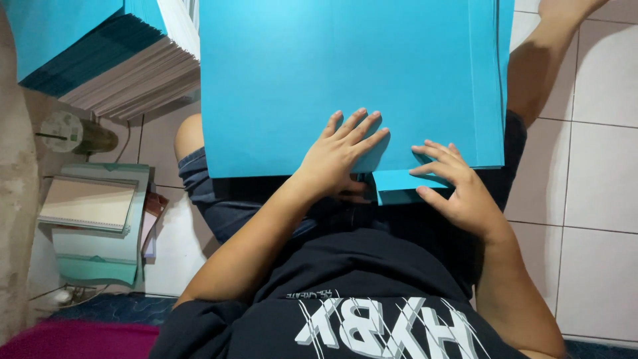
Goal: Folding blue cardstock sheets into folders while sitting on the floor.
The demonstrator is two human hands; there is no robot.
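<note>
Head view, looking down at the lap of a seated person. A large sheet of bright blue card paper (pixel 345 80) lies across the knees and fills the top centre of the frame; more blue edges show along its right side, so it seems to top a stack.

Left hand (pixel 342 156): flat on the sheet near its lower edge, fingers (pixel 359 129) spread and released, pointing to about 1 o'clock. It presses down and grasps nothing.

Right hand (pixel 458 189): at 3 o'clock of the left hand, just beside it. Its fingers curl over a small folded flap of blue paper (pixel 402 183) that sticks out below the sheet's lower edge, fingertips pressing on the flap. Whether the thumb pinches it from beneath, I cannot tell.

Surroundings: at 10 o'clock, a tall pile of blue-covered booklets with white page edges (pixel 126 73). At 8 o'clock, a stack of spiral-bound notebooks with pale green covers (pixel 93 219) on the white tiled floor (pixel 598 219).

Risk, as a judgement: the sheet rests on the knees only, so a shifted leg or uneven palm pressure could slide it, skewing or creasing the fold. The booklet pile looks fanned out and could slip.
</note>
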